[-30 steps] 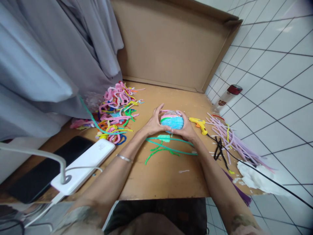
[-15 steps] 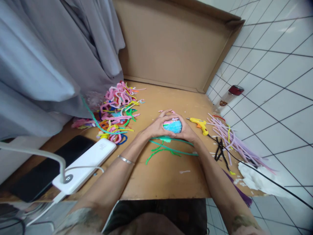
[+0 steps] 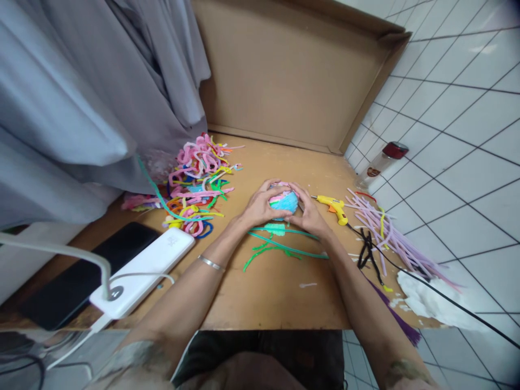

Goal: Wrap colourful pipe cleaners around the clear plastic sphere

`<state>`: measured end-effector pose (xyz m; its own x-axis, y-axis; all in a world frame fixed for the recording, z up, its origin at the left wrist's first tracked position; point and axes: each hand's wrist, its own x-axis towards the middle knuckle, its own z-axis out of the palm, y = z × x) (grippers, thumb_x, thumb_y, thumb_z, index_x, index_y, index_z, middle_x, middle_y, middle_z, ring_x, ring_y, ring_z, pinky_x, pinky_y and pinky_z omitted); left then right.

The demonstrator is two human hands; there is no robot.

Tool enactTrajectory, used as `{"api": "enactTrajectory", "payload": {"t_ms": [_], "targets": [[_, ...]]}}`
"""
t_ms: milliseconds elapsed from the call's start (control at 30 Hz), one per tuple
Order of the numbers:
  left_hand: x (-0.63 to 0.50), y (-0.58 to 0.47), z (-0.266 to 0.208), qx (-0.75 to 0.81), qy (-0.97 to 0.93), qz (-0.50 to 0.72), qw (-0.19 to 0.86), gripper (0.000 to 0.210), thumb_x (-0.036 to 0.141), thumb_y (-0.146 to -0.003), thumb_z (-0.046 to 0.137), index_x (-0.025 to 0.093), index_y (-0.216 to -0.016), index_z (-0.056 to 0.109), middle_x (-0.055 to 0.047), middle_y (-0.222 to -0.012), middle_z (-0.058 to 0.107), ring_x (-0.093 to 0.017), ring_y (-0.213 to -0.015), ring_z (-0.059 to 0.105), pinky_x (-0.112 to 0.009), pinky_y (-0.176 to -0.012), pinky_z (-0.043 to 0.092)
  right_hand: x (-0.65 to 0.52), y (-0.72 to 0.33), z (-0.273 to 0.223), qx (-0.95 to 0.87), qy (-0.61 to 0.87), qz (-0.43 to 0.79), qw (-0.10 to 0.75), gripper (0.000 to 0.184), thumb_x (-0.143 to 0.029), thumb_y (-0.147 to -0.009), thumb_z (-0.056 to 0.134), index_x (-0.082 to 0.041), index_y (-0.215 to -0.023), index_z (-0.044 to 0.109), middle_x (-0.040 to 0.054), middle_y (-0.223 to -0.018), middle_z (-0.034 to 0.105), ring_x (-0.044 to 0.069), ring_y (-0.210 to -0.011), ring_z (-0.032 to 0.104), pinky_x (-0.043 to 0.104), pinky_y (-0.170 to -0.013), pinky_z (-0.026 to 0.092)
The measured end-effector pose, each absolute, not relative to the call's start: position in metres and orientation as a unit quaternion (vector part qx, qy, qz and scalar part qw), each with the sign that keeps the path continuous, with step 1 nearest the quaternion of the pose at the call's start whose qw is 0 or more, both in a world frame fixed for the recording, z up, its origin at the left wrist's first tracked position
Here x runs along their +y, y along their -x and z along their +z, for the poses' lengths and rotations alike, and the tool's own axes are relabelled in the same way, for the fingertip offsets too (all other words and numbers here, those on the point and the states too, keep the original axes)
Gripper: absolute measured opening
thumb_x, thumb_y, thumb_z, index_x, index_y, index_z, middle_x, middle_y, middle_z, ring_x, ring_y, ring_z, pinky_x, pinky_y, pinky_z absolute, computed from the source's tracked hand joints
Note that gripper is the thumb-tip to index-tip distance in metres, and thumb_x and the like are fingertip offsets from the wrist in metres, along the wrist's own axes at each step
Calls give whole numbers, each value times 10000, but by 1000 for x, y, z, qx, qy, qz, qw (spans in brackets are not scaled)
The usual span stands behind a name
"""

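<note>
Between my two hands, over the middle of the table, is a rounded fuzzy ball (image 3: 285, 203), mostly blue with pink and a bit of green on top, looking like wound pipe cleaners. My left hand (image 3: 262, 203) curls round its left side. From the right, my right hand (image 3: 309, 214) wraps it with fingers and thumb; part of the ball is hidden behind the fingers. Just below the hands lie a mint-green fuzzy piece (image 3: 278, 229), teal pipe cleaners (image 3: 290, 249) and bright green pipe cleaners (image 3: 260, 254) on the tabletop.
To the right lie a yellow glue gun (image 3: 333, 209), lilac pipe cleaners (image 3: 392, 233), black pipe cleaners (image 3: 366, 249) and white fluff (image 3: 426, 295). A tangled colourful pile (image 3: 199, 179), a white power bank (image 3: 146, 273) and a black phone (image 3: 117, 249) are at left. A cardboard panel (image 3: 280, 76) stands behind.
The ball has turned slightly in my hands, showing more pink on top. My right hand's fingers have shifted and loosened a little around it. The camera view has moved slightly.
</note>
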<state>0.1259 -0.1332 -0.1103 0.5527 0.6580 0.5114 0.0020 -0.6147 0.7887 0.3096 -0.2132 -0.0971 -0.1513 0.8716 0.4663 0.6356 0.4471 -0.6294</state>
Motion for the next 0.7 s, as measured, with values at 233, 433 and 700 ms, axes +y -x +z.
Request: {"api": "enactTrajectory", "payload": {"t_ms": [233,433,700], "targets": [[-137,-127,-111,293,-788,440,315,642,520,-639,836,274,-1217,704,-112,-1428,493,-358,-1347,457,-489,-1155,353,-217,-300,-96,-766,500,69,399,589,-398,-873,571,-273,-1444,502,127,-1510,448,318,-1439,396,573,-1177,341],[-141,-130,-112,305,-820,416,248,573,491,-722,769,295,-1254,685,-118,-1442,475,-374,-1335,435,-514,-1149,322,-218,-292,-96,-722,510,53,463,349,-423,-915,573,-252,-1203,671,110,-1264,658,262,-1214,605,493,-1058,483],[-153,-137,-110,308,-847,390,187,519,415,-732,757,331,-1238,682,-94,-1455,493,-370,-1325,422,-530,-1145,311,-219,-287,-100,-676,565,-73,467,295,-435,-971,490,-252,-917,714,76,-914,724,241,-907,680,418,-851,562]]}}
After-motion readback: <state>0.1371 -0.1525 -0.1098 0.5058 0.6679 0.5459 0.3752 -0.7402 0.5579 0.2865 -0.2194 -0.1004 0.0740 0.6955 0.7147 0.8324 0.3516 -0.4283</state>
